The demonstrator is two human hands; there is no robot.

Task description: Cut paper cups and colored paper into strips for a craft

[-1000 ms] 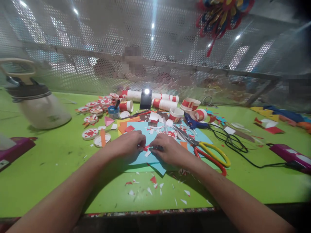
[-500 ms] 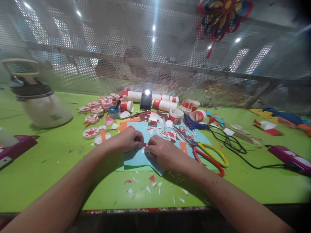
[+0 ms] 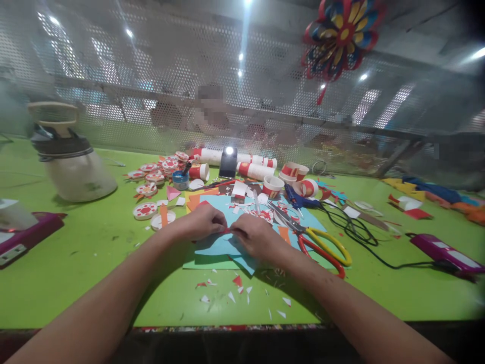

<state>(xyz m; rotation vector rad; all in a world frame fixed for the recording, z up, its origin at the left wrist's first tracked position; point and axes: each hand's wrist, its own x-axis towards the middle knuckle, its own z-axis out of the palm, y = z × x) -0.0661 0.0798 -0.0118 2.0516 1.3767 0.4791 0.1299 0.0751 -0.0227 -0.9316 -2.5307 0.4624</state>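
Between my two hands is a small red paper piece (image 3: 227, 231), pinched at both ends above blue paper sheets (image 3: 215, 246). My left hand (image 3: 202, 222) is closed on its left end, fingers curled. My right hand (image 3: 255, 235) grips the other end with fingertips pressed together; much of the piece is hidden by the fingers. Scissors (image 3: 303, 230) with one yellow and one red handle lie partly open just right of my right hand. Behind the hands, red and white paper cutouts (image 3: 261, 215) and a whitish pen-like stick (image 3: 256, 196) rest on the sheets.
A blue glue gun (image 3: 297, 199) trails a black cord toward a purple power strip (image 3: 447, 253). Paper cups (image 3: 273, 187), decorated discs (image 3: 145, 211) and a blue jar (image 3: 180, 180) stand behind. A large jug (image 3: 81, 174) is at left. Scraps (image 3: 237, 281) litter the green table's front.
The view has tilted up and shifted slightly. Both hands stay close together on the red piece, and my right fingers have bent around its end a little more.
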